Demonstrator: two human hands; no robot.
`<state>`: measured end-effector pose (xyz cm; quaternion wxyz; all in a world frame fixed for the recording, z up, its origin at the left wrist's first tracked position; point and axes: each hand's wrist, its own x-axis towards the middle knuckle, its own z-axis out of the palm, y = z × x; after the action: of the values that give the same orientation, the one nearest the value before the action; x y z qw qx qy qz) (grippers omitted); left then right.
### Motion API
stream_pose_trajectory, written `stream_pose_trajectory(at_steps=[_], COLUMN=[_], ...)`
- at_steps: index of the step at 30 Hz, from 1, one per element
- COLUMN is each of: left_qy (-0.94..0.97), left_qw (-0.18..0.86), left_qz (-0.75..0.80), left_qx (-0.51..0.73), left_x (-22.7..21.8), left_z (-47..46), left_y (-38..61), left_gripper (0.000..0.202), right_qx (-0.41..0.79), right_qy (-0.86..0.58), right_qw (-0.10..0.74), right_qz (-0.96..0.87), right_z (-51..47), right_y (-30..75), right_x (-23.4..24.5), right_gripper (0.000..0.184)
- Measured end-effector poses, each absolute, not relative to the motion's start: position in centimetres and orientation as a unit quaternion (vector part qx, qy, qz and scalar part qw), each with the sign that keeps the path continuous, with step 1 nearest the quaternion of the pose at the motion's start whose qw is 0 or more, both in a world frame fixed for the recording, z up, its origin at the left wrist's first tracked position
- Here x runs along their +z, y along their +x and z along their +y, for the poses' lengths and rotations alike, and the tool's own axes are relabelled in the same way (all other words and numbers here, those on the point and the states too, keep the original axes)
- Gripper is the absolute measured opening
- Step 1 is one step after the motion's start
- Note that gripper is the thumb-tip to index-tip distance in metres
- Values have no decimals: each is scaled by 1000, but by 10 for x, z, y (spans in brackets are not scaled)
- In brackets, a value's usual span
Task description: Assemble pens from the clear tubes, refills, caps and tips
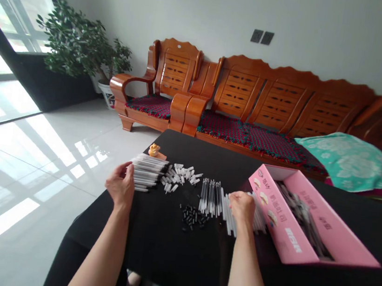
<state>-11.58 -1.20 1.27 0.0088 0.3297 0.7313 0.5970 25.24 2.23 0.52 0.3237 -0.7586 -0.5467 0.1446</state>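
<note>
Left hand (121,185) clamps a bundle of pen refills (148,172) on the black surface (157,260); right hand (241,208) closes on more refills (228,216), near a pink box (293,222).

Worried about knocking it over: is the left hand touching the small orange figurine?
Apart. The head view shows a plain gap: the left hand holds a bundle of clear pen tubes, and the figurine stands beyond them.

- Left hand (120,185): raised on its side, fingers curled.
- Right hand (241,209): back upward, fingers bent down.
- Left forearm (102,253) and right forearm (247,272): bare, reaching forward, well apart.
</note>
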Motion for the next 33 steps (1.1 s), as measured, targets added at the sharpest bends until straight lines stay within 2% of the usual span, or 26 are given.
stream_pose_trajectory(at_steps=[4,8,15,22,28,33], left_qy=[503,611,696,742,784,776], left_qw=[114,178,184,168,123,105], left_qz=[640,572,547,543,524,562], left_qx=[570,518,428,356,309,267], left_x=[32,30,-2,-1,6,9], left_z=[5,16,9,0,-4,-5], left_y=[-66,-18,17,32,44,52], left_gripper=[23,15,14,12,38,33], right_qx=[100,61,13,17,32,36], right_qy=[-787,-789,-787,-787,-791,-806], right_qw=[178,115,103,92,92,87], right_qz=[-583,-600,-607,-610,-604,-584], right_z=[18,14,11,10,13,15], right_y=[236,221,215,215,216,215], right_x=[13,15,14,14,13,12], right_gripper=[14,15,19,20,21,25])
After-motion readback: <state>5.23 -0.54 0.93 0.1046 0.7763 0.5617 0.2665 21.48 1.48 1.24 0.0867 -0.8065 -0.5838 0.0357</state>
